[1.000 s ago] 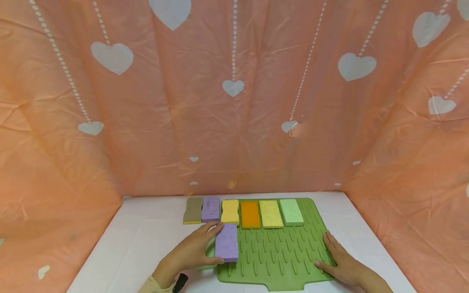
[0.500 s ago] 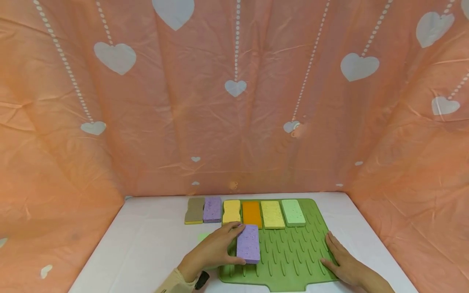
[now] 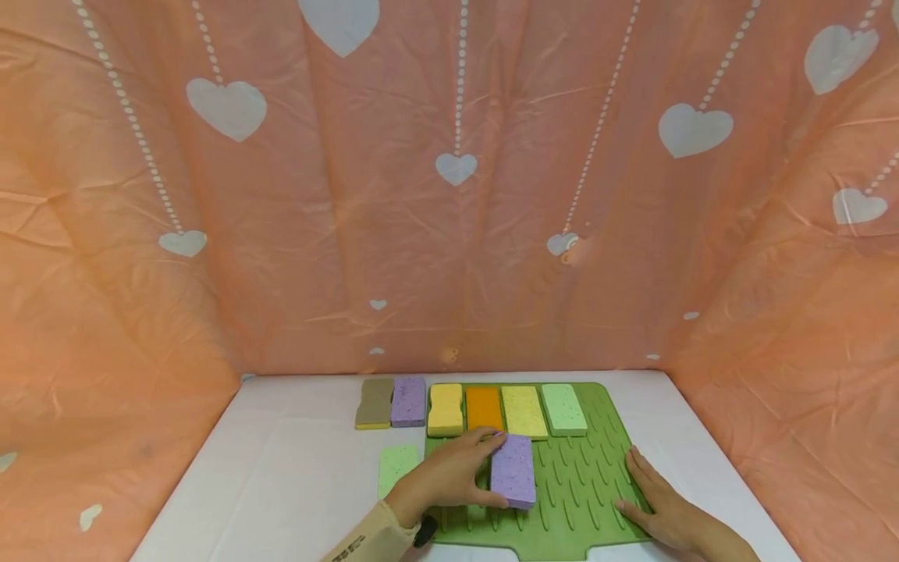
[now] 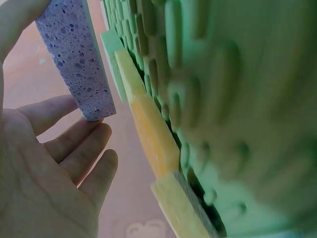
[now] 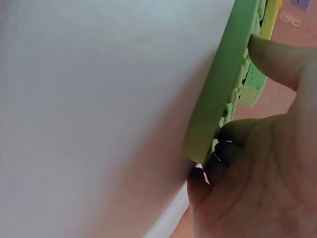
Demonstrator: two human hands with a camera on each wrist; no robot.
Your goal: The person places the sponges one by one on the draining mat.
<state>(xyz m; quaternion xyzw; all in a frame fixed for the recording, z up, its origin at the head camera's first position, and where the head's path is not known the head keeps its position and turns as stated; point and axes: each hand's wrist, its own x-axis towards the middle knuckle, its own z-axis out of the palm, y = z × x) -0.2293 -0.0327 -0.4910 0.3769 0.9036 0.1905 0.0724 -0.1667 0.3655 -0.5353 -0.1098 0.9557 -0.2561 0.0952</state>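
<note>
One purple sponge [image 3: 514, 471] in left fingers [image 4: 88, 154], above green mat [image 3: 576, 492].

Left hand [image 3: 456, 474] gripping, right hand [image 3: 660, 507] outstretched.
The person's left arm reaches forward and to the right, a cream sleeve [image 3: 375, 535] ending near the wrist; the thumb grips from the near side and the fingers from the far side, some of them slightly parted. The right forearm [image 3: 723, 542], bare where visible, angles forward and left, its hand's fingers lying close together and the thumb apart.
</note>
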